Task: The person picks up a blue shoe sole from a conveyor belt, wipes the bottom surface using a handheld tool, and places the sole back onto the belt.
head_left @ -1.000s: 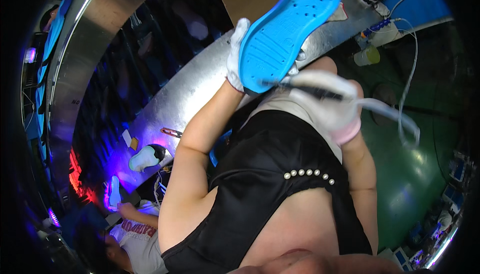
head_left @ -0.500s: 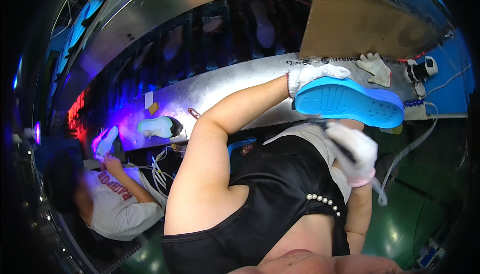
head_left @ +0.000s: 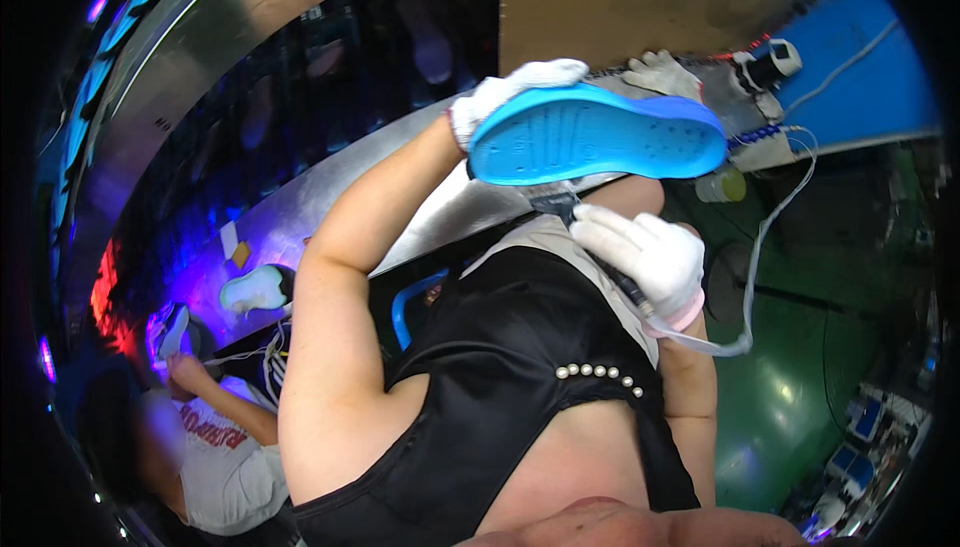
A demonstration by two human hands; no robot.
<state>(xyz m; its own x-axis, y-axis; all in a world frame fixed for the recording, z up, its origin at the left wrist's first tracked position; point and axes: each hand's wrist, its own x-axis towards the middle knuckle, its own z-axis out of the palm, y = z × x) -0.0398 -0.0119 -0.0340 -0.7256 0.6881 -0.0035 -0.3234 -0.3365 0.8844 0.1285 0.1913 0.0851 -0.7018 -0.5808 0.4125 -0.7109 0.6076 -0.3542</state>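
Blue shoe sole [head_left: 598, 137] is held clear of the metal surface [head_left: 400, 237], over its near edge toward the right end, patterned face toward the wearer, ridges on the left part and small holes on the right. Left hand [head_left: 515, 97], in a white knit glove, is clamped on the sole's left end, fingers along its far side; the thumb is hidden. Right hand [head_left: 650, 262], gloved likewise, is apart from the left and closed around a black tool [head_left: 628, 289], its dark head just below the sole's near side; contact cannot be confirmed. Clear tubing [head_left: 752, 297] curves from the tool's rear up toward a blue coiled fitting [head_left: 755, 134] by the surface's right end. Spare white glove [head_left: 662, 75] lies near the far edge, in front of a cardboard sheet [head_left: 640, 12]; a black-and-white device [head_left: 770, 65] stands at the far right corner. Toward the left end sit a pale green sole [head_left: 255, 289], near the near edge, and a small yellow block [head_left: 240, 254]. Co-worker's hand [head_left: 190, 372] is beside that left end.
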